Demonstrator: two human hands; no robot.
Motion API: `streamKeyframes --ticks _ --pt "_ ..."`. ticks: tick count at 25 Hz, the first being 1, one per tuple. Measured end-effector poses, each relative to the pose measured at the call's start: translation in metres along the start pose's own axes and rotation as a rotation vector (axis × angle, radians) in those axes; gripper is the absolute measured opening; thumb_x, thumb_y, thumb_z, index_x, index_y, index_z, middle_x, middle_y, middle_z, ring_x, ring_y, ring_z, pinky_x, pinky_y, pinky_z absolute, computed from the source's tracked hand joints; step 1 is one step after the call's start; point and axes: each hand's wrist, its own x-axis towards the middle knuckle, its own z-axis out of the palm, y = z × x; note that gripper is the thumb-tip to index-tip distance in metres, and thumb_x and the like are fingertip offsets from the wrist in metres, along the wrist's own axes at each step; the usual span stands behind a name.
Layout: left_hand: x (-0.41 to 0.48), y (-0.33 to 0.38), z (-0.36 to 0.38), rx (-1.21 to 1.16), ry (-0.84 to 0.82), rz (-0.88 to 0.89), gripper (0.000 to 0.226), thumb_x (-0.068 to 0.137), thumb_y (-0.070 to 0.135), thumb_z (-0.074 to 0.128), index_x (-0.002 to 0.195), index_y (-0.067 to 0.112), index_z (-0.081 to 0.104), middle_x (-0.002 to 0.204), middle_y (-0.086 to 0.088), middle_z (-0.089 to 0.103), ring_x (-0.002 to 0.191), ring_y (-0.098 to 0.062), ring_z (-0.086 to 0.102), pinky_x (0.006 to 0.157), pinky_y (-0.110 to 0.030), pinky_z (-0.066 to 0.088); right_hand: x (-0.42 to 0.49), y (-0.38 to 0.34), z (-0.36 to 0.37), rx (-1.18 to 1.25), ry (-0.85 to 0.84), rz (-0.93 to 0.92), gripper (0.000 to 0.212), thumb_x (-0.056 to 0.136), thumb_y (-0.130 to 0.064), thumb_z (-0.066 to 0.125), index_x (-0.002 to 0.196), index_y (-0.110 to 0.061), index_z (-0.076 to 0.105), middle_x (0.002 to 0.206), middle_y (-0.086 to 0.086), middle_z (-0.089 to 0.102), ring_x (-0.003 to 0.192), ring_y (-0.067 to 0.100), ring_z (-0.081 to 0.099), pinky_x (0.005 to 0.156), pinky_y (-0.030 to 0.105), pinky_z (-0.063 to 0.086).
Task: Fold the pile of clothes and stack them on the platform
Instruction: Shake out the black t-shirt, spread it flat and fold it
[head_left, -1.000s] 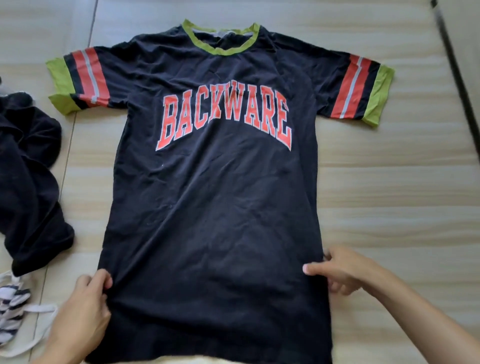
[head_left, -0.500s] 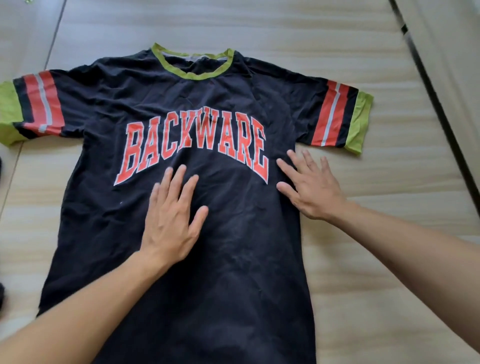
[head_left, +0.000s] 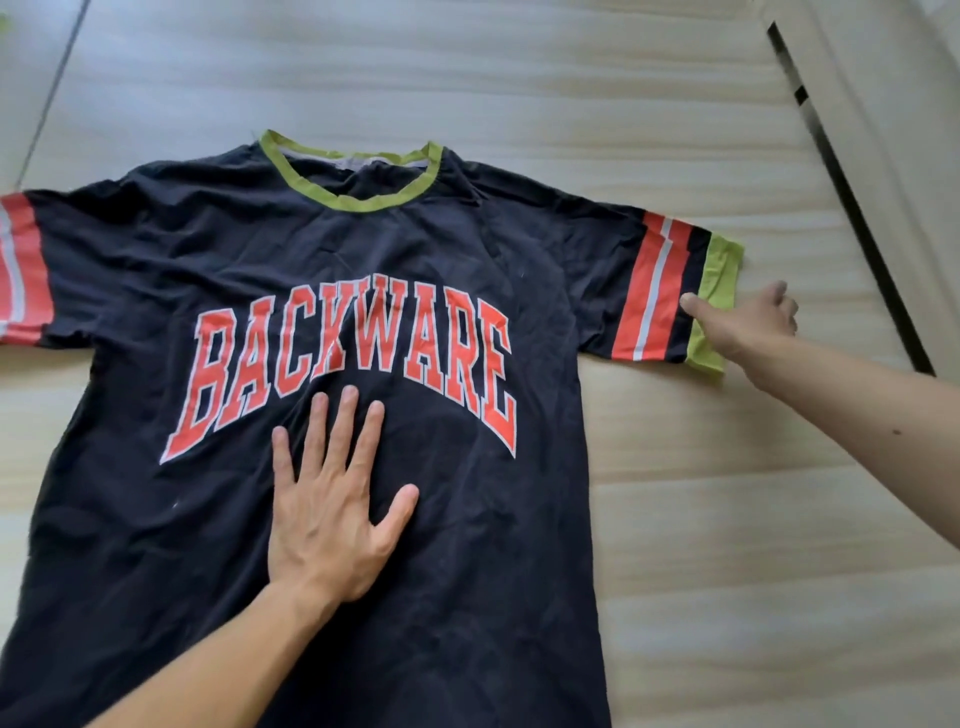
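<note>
The pale wood-grain surface (head_left: 727, 571) fills my view, with a dark strip (head_left: 852, 208) running diagonally across its upper right corner.

On it, a black T-shirt (head_left: 467, 571) lies spread flat and face up, with its green collar (head_left: 353, 200) at the far side and its body running toward me. Red lettering (head_left: 343, 364) arcs across the chest. The hem runs off the bottom of the frame, so I cannot see how it lies.

My left hand (head_left: 332, 525) presses flat on the middle of the shirt just below the lettering. Its fingers are straight and spread and the thumb is out to the side; it grips nothing.

My right hand (head_left: 753, 327) reaches out to the end of the sleeve (head_left: 597, 291) on my right, which is stretched out sideways. It pinches the green cuff (head_left: 719, 265): the thumb lies on top of the cloth by the black band, and the fingers curl at the cuff's outer edge. Those fingers are blurred and their tips are out of sight.

The other sleeve (head_left: 21, 270) is cut off by the left edge, and only its red and white stripes show. The two hands are well apart, one on the chest and one at the sleeve end.
</note>
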Motion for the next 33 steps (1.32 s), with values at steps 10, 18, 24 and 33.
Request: streamKeyframes --ticks 10,18,24,33 --pt "0.001 0.000 -0.005 -0.008 -0.040 0.003 0.089 0.087 0.065 0.039 0.160 0.018 0.022 0.171 -0.006 0.009 0.157 -0.030 0.007 0.120 -0.065 0.018 -0.035 -0.109 -0.019 0.139 0.071 -0.384 0.028 0.087 -0.018 0.065 0.115 -0.012 0.064 0.112 0.011 0.067 0.102 0.033 0.061 0.070 0.025 0.037" --pt "0.002 0.001 -0.009 -0.046 -0.042 0.016 0.091 0.085 0.065 0.045 0.160 0.017 0.025 0.170 -0.007 0.012 0.157 -0.031 0.010 0.118 -0.067 0.021 -0.117 -0.205 0.023 0.019 -0.255 -0.918 0.050 0.098 -0.040 0.054 0.141 -0.015 0.045 0.141 0.009 0.050 0.130 0.024 0.050 0.108 0.038 0.041" --pt "0.003 0.000 -0.009 -0.058 -0.039 0.008 0.093 0.083 0.066 0.049 0.159 0.018 0.027 0.170 -0.008 0.012 0.157 -0.031 0.010 0.118 -0.066 0.022 -0.090 -0.135 0.119 -0.517 -0.286 -0.928 0.074 0.100 -0.060 0.019 0.160 -0.027 -0.010 0.167 0.000 -0.022 0.154 0.022 -0.020 0.125 0.055 -0.002" --pt "0.003 0.000 -0.004 -0.083 -0.004 0.002 0.093 0.085 0.061 0.050 0.160 0.012 0.023 0.171 -0.007 0.010 0.157 -0.030 0.010 0.117 -0.065 0.023 -0.227 -0.069 0.132 0.035 -0.172 -0.883 0.063 0.103 -0.029 0.035 0.161 -0.022 0.010 0.170 -0.009 -0.006 0.156 0.011 -0.010 0.126 0.047 -0.002"
